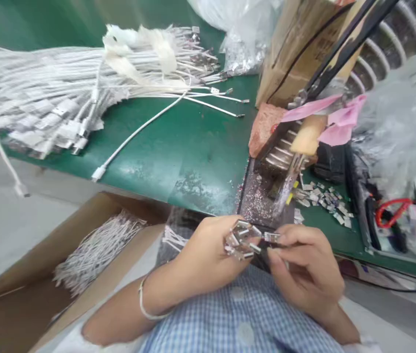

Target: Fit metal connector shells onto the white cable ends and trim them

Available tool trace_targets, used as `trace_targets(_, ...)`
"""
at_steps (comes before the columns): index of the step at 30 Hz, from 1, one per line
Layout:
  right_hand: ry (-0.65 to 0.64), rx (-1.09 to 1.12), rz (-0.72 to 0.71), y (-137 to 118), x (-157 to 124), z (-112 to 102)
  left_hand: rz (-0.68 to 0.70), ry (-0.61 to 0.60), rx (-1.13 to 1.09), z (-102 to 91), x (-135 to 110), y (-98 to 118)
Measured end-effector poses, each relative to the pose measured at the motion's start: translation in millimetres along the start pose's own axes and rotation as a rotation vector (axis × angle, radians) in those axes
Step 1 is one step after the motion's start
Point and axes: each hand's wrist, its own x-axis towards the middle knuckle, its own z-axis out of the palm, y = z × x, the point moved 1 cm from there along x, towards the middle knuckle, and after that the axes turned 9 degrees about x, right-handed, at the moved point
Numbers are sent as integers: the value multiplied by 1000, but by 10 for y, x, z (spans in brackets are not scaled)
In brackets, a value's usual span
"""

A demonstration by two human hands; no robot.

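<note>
The step in hand looks to be fine handling of small metal parts, one singled out from a group, just in front of the edge of the green worktop (208, 142). The left hand (204, 255) is curled into a fist, with a cluster of metal pieces (243, 240) showing at its thumb side; what lies deeper inside that grip is hidden. On the right hand (309, 267), the fingers (298, 235) are drawn nearly together, thumb and forefinger apparently pinching a single metal piece (271, 237) right beside the cluster; whether the two touch is too blurred to tell. As a judgement, the next move calls for a light, exact pinch on that single piece while the left fist holds the others steady, since a loose grip could let some slip out. Beyond the right hand, small pieces (325, 200) lie scattered on the worktop, near a tool with a pale handle (308, 133). To the left lie a thick bundle of white cables (64, 73) and one loose cable (142, 130), with a cardboard box (16, 277) of cables below the worktop.
</note>
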Motion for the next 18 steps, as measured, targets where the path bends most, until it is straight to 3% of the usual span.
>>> trace_targets(7,-108,284,120,-38,-165,-172,7,-86,-203,76,-89,-108)
trace_targets(10,-102,397,233,-40,-191,-201,4,-202,-223,117,-138,-141)
trace_targets(13,-53,403,289,-48,-158,-151,35,-318,-230,175,-161,-169)
trace_targets(18,-182,329,263,-46,-73,-22,112,-418,-269,214,-152,-177)
